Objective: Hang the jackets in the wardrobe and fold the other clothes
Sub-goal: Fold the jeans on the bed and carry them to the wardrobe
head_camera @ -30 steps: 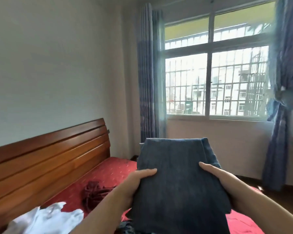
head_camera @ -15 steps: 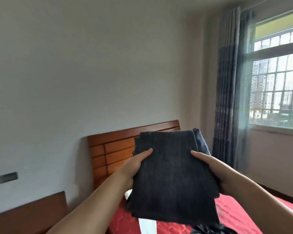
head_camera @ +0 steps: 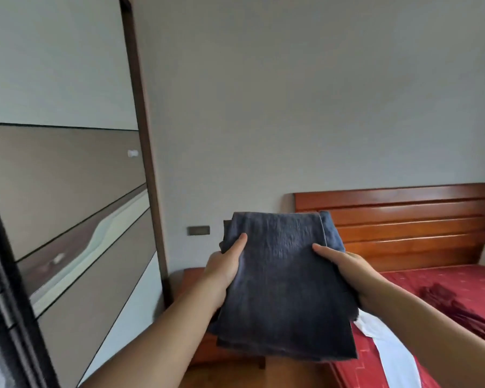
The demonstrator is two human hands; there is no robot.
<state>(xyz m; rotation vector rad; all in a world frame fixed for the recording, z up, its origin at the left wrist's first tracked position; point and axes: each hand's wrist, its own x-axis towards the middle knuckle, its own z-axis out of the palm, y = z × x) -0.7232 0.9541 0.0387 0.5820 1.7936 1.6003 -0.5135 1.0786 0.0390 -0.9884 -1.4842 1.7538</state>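
The folded dark-blue jeans (head_camera: pixel 286 284) are being carried at chest height between both hands, their long axis running away from the person. The left hand (head_camera: pixel 224 268) is gripping the left edge, thumb on top, fingers hidden underneath; the right hand (head_camera: pixel 345 268) is gripping the right edge likewise. The wardrobe door (head_camera: pixel 67 205) is lying left of the left-hand fingers, so that hand is nearer. No readable label or writing is showing.
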